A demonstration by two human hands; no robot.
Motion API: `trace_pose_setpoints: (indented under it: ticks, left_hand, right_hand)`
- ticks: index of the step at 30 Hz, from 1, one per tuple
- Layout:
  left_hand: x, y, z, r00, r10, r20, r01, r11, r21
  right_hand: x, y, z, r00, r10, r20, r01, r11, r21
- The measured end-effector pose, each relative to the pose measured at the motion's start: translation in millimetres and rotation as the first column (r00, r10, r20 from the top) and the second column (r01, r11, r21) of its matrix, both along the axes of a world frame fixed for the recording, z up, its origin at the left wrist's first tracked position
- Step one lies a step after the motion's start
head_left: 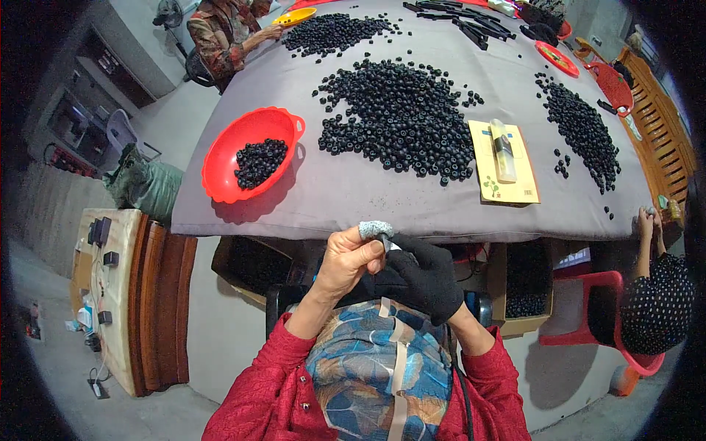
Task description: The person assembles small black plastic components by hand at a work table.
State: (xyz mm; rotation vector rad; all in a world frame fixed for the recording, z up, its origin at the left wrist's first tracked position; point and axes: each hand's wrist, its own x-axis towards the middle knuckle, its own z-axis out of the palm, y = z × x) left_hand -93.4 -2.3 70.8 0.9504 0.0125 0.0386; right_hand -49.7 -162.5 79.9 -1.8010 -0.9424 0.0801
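Note:
Just in front of the table's near edge, my hands meet. My left hand (344, 263) is bare except for a pale speckled finger cover (375, 229) on the index finger. Its thumb and index finger pinch a small black piece (384, 241). My right hand (432, 273), in a black glove, is closed against the left fingertips. Something small and pale shows between the hands, too small to name. Beyond them lies a large heap of small black ring-like parts (397, 110). A red scalloped basin (220, 165) to the left holds more such parts (261, 163).
A yellow card (507, 187) with a clear tube (504, 151) lies right of the heap. Another heap (585, 132) is at the right. Co-workers sit at far left (224, 40) and right (654, 294). Boxes of black parts (526, 301) stand under the grey-covered table (331, 202).

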Motion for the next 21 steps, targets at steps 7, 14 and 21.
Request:
trace_pose_setpoints:
  ticks: [7, 14, 21]
  left_hand:
    - [-0.3, 0.8, -0.8, 1.0, 0.01, 0.014, -0.011, 0.999, 0.051]
    - [-0.4, 0.8, -3.0, 1.0, 0.01, 0.017, -0.011, 0.999, 0.049]
    - [0.2, 2.0, -3.9, 1.0, 0.012, 0.004, -0.013, 0.994, 0.108]
  right_hand:
    - [-0.1, -1.0, 4.0, 1.0, 0.025, 0.018, -0.025, 1.0, -0.014]
    - [1.2, -0.1, 2.1, 0.992, 0.02, -0.125, -0.019, 1.0, 0.011]
    - [3.0, 0.4, 0.9, 0.972, 0.048, 0.232, -0.037, 0.998, -0.054]
